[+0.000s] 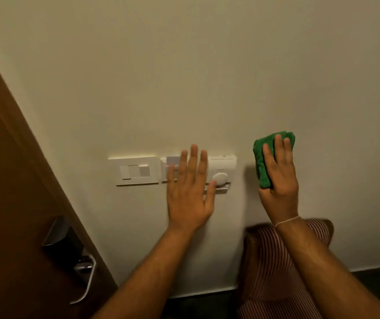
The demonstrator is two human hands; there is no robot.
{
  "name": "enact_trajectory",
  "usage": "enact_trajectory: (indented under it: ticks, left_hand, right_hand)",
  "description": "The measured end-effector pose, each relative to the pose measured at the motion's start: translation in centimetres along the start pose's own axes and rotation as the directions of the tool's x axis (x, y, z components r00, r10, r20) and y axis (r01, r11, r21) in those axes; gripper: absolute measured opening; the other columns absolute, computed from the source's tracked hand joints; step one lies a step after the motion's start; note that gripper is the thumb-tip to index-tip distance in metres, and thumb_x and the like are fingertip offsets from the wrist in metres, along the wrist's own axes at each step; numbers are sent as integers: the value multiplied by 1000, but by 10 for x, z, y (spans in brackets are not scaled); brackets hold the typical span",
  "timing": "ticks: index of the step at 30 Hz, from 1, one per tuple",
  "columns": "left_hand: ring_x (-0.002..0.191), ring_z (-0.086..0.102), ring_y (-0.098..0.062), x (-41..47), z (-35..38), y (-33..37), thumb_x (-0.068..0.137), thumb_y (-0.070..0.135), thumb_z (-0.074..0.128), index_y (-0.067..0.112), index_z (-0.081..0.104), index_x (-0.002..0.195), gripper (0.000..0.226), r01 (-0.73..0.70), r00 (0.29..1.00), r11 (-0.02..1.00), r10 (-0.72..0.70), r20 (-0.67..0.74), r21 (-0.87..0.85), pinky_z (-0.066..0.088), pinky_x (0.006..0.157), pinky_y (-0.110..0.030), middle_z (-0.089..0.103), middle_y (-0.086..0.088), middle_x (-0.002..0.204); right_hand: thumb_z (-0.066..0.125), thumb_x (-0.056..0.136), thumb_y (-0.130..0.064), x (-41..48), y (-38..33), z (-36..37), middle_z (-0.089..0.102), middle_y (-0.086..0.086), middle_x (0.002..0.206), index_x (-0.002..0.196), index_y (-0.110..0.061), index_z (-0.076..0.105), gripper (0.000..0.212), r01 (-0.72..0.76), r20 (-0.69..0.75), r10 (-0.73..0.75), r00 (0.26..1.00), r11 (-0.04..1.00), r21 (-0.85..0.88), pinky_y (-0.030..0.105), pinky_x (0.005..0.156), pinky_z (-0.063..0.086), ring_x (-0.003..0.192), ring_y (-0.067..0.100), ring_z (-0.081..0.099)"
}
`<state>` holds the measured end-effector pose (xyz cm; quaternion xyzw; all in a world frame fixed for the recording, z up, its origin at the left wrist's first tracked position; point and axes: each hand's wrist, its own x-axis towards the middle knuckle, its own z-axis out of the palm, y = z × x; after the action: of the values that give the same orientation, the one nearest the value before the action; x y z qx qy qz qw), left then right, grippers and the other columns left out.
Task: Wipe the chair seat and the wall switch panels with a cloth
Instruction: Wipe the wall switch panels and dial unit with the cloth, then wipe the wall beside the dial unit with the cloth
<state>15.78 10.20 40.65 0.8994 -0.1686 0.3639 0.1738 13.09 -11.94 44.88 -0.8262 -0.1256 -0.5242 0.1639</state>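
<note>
A row of white switch panels is mounted on the cream wall: a left switch plate (135, 170), a middle panel (170, 168) and a right panel with a round knob (222, 171). My left hand (190, 189) is flat and open with fingers spread, covering much of the middle panel. My right hand (277, 178) presses a folded green cloth (261, 157) against bare wall, to the right of the panels. The chair (269, 261), with striped red-and-white upholstery and a brown frame, stands below my right forearm.
A brown wooden door (16, 203) fills the left side, with a dark lock unit and a metal lever handle (85, 282). A dark floor strip (207, 302) runs along the wall's base.
</note>
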Motion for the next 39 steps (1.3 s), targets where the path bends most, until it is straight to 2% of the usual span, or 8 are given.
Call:
enact_trajectory:
  ticks: [4, 10, 14, 17, 24, 29, 35, 39]
  left_hand:
    - [175, 1, -21, -76, 50, 61, 115, 51, 35, 23, 14, 180, 74, -81, 979, 991, 100, 180, -106, 0, 141, -45, 6, -4, 189]
    - [169, 31, -27, -194, 116, 119, 108, 42, 47, 14, 40, 171, 69, -78, 897, 966, 176, 405, -247, 29, 129, -53, 35, -6, 180]
    - [171, 25, -29, -250, 157, 141, 109, 44, 42, 9, 39, 172, 71, -36, 801, 980, 146, 580, -197, 15, 136, -46, 28, -8, 182]
    - [170, 26, -33, -283, 189, 148, 110, 44, 37, 8, 34, 174, 73, 17, 747, 988, 91, 658, -156, 11, 137, -46, 26, -9, 183]
    - [169, 28, -32, -354, 255, 147, 112, 40, 43, 5, 36, 173, 71, 71, 700, 995, -1, 714, -69, 23, 136, -56, 31, -13, 182]
    - [171, 27, -31, -398, 272, 134, 113, 40, 45, 8, 32, 175, 72, 16, 650, 1000, 6, 760, -21, 21, 137, -54, 27, -12, 184]
    - [174, 15, -28, -408, 286, 106, 115, 44, 39, 13, 22, 179, 74, -129, 564, 989, 129, 815, -67, 11, 140, -51, 18, -9, 187]
    - [175, 10, -27, -402, 294, 97, 116, 46, 35, 13, 19, 179, 73, -114, 549, 992, 114, 828, -61, 8, 141, -51, 15, -8, 188]
  right_hand:
    - [41, 105, -3, -86, 42, -32, 30, 23, 169, 155, 1, 44, 51, -153, 216, 165, 962, 986, -73, 41, 134, 20, 166, 26, 10]
    - [70, 93, -3, -238, 87, -70, 35, 23, 166, 153, 1, 49, 64, -304, 481, 366, 796, 930, -205, 65, 125, 32, 158, 43, 27]
    - [74, 85, 12, -334, 107, -73, 30, 13, 170, 157, -7, 46, 80, -428, 584, 489, 648, 868, -252, 51, 129, 25, 162, 32, 18]
    - [73, 87, 11, -399, 125, -65, 31, 14, 169, 155, -5, 48, 74, -495, 633, 546, 550, 823, -280, 57, 128, 27, 160, 33, 20]
    - [72, 90, 5, -524, 158, -36, 44, 21, 162, 152, 0, 53, 65, -534, 765, 571, 300, 765, -361, 56, 120, 45, 153, 44, 39]
    - [56, 99, -6, -597, 174, -10, 11, 10, 177, 167, -13, 24, 75, -494, 879, 475, 35, 773, -398, 49, 134, 13, 166, 31, 3]
    - [58, 97, -3, -637, 171, 16, 2, 3, 178, 168, -18, 20, 83, -538, 912, 400, -87, 752, -381, 45, 134, 7, 166, 27, -6]
    - [61, 102, -35, -638, 162, 18, -5, 0, 179, 170, -24, 11, 85, -544, 878, 461, -128, 707, -451, 51, 135, 5, 166, 26, -11]
